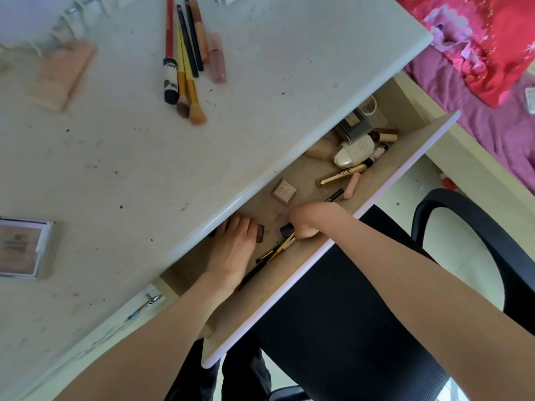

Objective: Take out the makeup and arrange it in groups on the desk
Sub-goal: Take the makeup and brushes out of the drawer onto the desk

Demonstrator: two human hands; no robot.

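Both hands are in the open drawer (385,180). My left hand (231,250) lies flat on the drawer floor, fingers straight and reaching under the desk (144,157) edge, tips hidden by the overhang; a small brown compact (260,233) sits just beside it. My right hand (307,219) has fingers curled around a bundle of thin pencils and brushes (278,250) whose dark and gold ends stick out toward the left hand. A dark blue item (286,229) touches the right hand, can't tell whether it's gripped. Further along the drawer: a square beige compact (284,191), a gold tube (341,175), a pale pink stick (353,185), a cream oval case (353,150), and more tubes and boxes piled at the far end. On the desk, one group is laid out: brushes and pencils (185,62) side by side with a pink gloss tube (217,57). A blurred palette (23,247) sits at the left edge of the desk and a peach sponge-like block (60,73) near the back. A black chair (362,314) stands right under the drawer front.
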